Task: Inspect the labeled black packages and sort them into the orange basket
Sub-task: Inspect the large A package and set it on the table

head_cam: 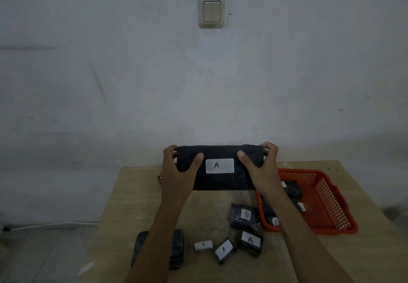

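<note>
Nearest the camera, the two bare forearms reach up from the bottom edge, and just under them the loose packages lie on the wooden table [114, 205]: a big dark package [176, 249] with no label showing under the left forearm, a small white-labelled one [203, 245], two marked "A" [224, 249] [250, 242], and one [244, 215] whose mark looks like a "B" seen upside down.

Farther out, both hands hold a large black package [220, 181] up in the air above the table, its white "A" label [219, 165] facing the camera. The left hand [176, 172] grips the left end, thumb on the front and fingers curled over the top edge; the right hand [261, 167] mirrors it on the right end. The orange basket [344, 223] sits to the right on the table, touching the "B" package at its near corner, with several black packages already inside.

The wrap looks soft and saggy, so letting go with one hand for the swing to the right could let it droop or slip. The right forearm crosses the basket's near rim, and a careless sweep may nudge the basket or knock the packages beside it. The basket's floor is partly taken; this long package may end up propped on the rim and slide off. The upside-down label is also easy to misread.
</note>
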